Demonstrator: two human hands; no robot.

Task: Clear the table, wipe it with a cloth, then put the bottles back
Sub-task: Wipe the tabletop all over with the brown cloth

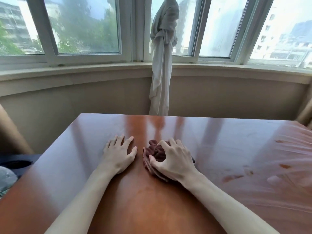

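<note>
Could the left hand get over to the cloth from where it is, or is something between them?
Probably yes. The left hand lies flat and empty on the table, just beside the bunched brown cloth, with only bare tabletop between them. The right hand already presses on the cloth, so only its near-left edge is free.

This looks like a room in an upper-floor flat. A glossy wooden table (219, 141) stands by a curved bay window (84, 31), where a knotted curtain (162, 56) hangs and apartment blocks (287, 39) show outside.

glossy wooden table (219, 132); bunched dark red cloth (156, 150) on it, perhaps clear plastic (278, 157) at right.
</note>
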